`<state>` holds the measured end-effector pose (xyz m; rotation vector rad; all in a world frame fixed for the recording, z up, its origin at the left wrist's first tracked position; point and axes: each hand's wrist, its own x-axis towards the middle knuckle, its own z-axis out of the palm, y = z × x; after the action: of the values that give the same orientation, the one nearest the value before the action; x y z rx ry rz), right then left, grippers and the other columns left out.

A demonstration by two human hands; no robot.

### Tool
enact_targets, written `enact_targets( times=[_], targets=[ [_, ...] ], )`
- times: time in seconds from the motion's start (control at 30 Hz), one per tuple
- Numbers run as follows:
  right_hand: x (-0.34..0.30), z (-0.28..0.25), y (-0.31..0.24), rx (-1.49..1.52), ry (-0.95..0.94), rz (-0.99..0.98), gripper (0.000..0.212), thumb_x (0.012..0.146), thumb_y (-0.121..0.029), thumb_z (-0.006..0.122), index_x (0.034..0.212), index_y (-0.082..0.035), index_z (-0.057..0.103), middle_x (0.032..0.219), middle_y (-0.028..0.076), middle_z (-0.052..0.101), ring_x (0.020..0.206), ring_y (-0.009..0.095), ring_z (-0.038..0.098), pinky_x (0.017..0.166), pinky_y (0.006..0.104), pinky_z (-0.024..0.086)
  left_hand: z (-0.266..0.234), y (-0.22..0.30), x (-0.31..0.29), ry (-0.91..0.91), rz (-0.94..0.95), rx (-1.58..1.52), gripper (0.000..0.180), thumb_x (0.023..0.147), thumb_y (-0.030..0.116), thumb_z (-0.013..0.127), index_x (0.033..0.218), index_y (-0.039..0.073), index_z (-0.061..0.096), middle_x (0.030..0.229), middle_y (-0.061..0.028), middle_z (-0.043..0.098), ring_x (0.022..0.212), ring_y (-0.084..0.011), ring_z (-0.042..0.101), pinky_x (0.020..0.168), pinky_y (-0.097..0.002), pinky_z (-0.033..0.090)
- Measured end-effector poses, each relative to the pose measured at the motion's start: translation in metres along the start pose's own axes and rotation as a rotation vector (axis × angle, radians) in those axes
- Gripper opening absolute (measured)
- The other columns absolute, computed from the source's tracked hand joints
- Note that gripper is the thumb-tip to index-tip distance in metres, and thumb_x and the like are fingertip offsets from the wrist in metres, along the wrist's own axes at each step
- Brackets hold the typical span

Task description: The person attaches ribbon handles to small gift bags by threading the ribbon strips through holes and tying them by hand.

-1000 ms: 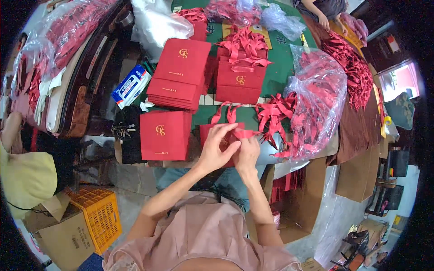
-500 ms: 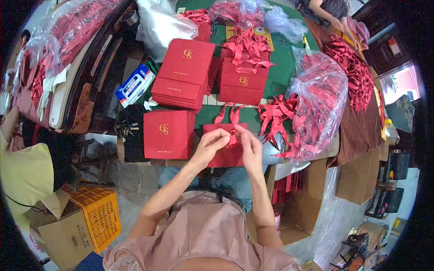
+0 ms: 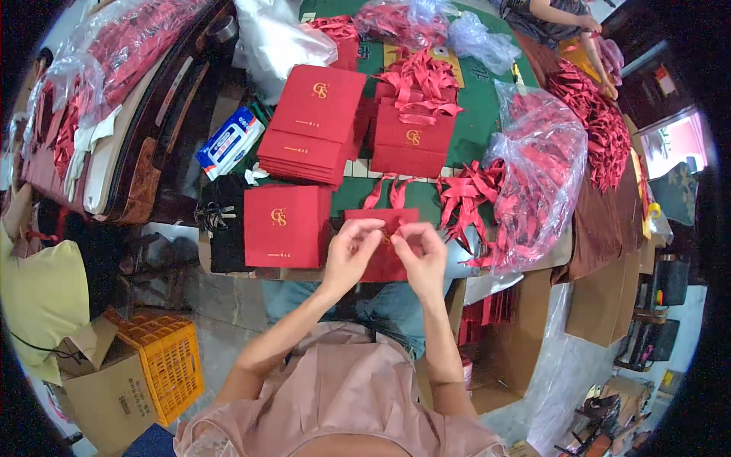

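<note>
A red gift bag (image 3: 387, 266) lies flat before me at the table's near edge, its ribbon handle (image 3: 373, 196) stretched out past the top. Over its front, my left hand (image 3: 352, 253) pinches thumb and forefinger together. Facing it, my right hand (image 3: 422, 255) makes a similar pinch, the fingertips almost meeting. A short bit of red ribbon seems to be between them, mostly covered by the fingers. Just left lies a pile of flat red bags (image 3: 285, 228). Loose red ribbons (image 3: 463, 199) lie to the right.
Farther off stand a taller bag stack (image 3: 312, 114) and bags topped with ribbons (image 3: 412, 141). A clear plastic sack of ribbons (image 3: 537, 179) bounds the right side. A wipes packet (image 3: 231, 142) lies left. Another person's arm (image 3: 567, 19) reaches in at far right. Below left is an orange crate (image 3: 171, 365).
My fingertips have drawn closer together, both hands now pinching lower on the bag; the ribbon seen between them is now mostly covered. The other person's hand at far right has lifted.
</note>
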<state>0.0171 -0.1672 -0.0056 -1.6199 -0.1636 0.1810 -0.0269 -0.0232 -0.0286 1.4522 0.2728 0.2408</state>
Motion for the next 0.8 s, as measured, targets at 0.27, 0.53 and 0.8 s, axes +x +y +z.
enact_targets(
  times=[0.27,0.53,0.8],
  targets=[
    [-0.012,0.007,-0.019,-0.409,-0.01,-0.227,0.014,0.083,0.001,0.072,0.097,0.001,0.068,0.093,0.011,0.068,0.084,0.02,0.067,0.073,0.0298,0.052,-0.004,0.006,-0.003,-0.06,-0.008,0.015,0.008,0.093,0.007,0.068,0.096,0.001,0.07,0.091,-0.0027,0.071,0.083,-0.0075,0.064,0.076,-0.0249,0.051],
    [-0.008,0.013,-0.006,-0.267,-0.068,-0.101,0.01,0.09,-0.009,0.069,0.096,-0.001,0.066,0.093,0.012,0.068,0.083,0.025,0.067,0.079,0.0324,0.052,-0.015,0.004,-0.001,-0.092,-0.094,-0.114,0.015,0.098,0.008,0.061,0.108,-0.001,0.069,0.101,-0.0039,0.071,0.092,-0.0086,0.063,0.082,-0.026,0.051],
    [0.007,0.024,0.016,-0.447,-0.02,-0.168,0.009,0.09,-0.008,0.067,0.094,-0.002,0.061,0.086,0.015,0.065,0.076,0.031,0.066,0.067,0.0403,0.051,-0.019,0.012,0.018,-0.073,0.059,1.03,0.045,0.087,0.004,0.065,0.13,-0.001,0.052,0.123,-0.0222,0.048,0.093,-0.0436,0.064,0.077,-0.0486,0.056]
  ],
)
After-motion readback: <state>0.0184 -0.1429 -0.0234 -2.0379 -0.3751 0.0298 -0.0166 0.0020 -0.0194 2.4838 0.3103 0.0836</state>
